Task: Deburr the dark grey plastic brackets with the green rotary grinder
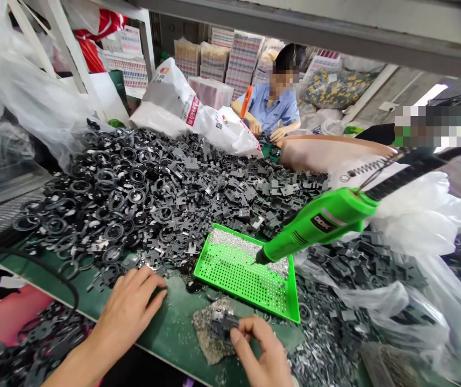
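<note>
Both bare forearms reach in from the lower edge of the view, ending in the person's left hand (129, 306) and right hand (264, 349); beneath them runs a green-topped workbench (169, 336), nearly buried by a broad heap of black plastic rings and flat notched parts (153, 188); a white woven sack (200, 115) and clear plastic bags (399, 226) crowd its far and right edges, and a co-worker (270, 91) in a blue shirt sits beyond them; a bright green perforated tray (250, 287) lies just right of centre, with silvery granules (246, 250) spread across its upper part; a green handheld tool (319, 220) hangs over the tray, its slim tip close to the granules; the left hand lies open, fingers loosely together, beside the heap; the right hand is closed in a fine fingertip pinch on a small black plastic part (222, 322), which sits just above a rough grey pad (210, 336); holding it low over the pad, with the fingertips close to the part, gives steady control, and the open left hand leaves the working spot uncluttered.
</note>
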{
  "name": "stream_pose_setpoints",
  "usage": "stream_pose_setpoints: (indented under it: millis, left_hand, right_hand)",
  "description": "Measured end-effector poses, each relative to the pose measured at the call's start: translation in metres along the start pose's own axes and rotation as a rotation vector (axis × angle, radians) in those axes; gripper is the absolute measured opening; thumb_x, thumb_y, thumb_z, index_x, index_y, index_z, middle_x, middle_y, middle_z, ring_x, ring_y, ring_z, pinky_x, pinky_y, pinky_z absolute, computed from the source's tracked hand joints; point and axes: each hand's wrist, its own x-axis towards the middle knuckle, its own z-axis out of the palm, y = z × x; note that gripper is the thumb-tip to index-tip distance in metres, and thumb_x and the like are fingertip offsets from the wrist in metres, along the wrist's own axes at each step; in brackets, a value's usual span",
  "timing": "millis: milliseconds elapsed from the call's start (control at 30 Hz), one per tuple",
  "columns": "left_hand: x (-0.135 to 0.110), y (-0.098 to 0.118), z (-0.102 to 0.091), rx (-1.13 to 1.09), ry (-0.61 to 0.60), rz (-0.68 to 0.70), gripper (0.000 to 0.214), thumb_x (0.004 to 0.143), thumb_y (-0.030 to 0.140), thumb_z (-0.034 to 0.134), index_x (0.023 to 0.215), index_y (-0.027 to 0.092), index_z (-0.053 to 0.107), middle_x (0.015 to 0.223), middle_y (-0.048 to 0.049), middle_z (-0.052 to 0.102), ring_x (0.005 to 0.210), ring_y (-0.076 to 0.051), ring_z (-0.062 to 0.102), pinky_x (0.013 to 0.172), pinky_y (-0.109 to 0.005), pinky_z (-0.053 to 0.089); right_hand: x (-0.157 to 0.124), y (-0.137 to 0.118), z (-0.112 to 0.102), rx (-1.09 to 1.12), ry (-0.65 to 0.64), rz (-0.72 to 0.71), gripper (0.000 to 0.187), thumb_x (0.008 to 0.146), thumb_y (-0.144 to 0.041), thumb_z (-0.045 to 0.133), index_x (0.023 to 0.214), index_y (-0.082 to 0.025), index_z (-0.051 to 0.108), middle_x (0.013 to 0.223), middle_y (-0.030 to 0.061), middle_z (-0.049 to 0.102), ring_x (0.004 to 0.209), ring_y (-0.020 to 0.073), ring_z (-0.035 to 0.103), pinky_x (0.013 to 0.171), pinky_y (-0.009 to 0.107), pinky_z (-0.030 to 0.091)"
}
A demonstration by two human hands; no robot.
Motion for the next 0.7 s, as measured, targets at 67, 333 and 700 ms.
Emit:
stream_pose_setpoints:
  millis: [67,333,700]
  left_hand:
    - [-0.002,0.001,-0.001,0.007,0.024,-0.025,0.022,0.093,0.033,0.045,0.087,0.024,0.065,0.085,-0.0016,0.059,0.078,-0.021,0.053,0.069,-0.033,0.036]
    - [0.037,0.014,0.009,0.100,-0.035,-0.017,0.014,0.087,0.020,0.054,0.083,0.024,0.068,0.085,-0.0029,0.060,0.083,-0.024,0.052,0.071,-0.035,0.033]
    - [0.025,0.007,0.000,-0.120,0.070,-0.033,0.023,0.092,0.038,0.047,0.083,0.023,0.060,0.076,-0.0001,0.065,0.074,-0.020,0.059,0.070,-0.031,0.040]
  right_hand:
    - [0.002,-0.001,0.002,-0.008,0.008,-0.015,0.026,0.090,-0.037,0.052,0.070,-0.021,0.057,0.066,0.0002,0.058,0.063,0.0158,0.057,0.062,0.025,0.045]
    - [0.015,-0.016,0.005,-0.036,-0.020,-0.149,0.019,0.089,-0.030,0.056,0.072,-0.022,0.057,0.066,-0.0012,0.059,0.063,0.0146,0.058,0.060,0.023,0.043]
    - [0.031,-0.039,0.008,0.104,-0.028,0.021,0.019,0.088,-0.033,0.055,0.073,-0.021,0.056,0.070,-0.0003,0.058,0.068,0.0158,0.055,0.063,0.025,0.041]
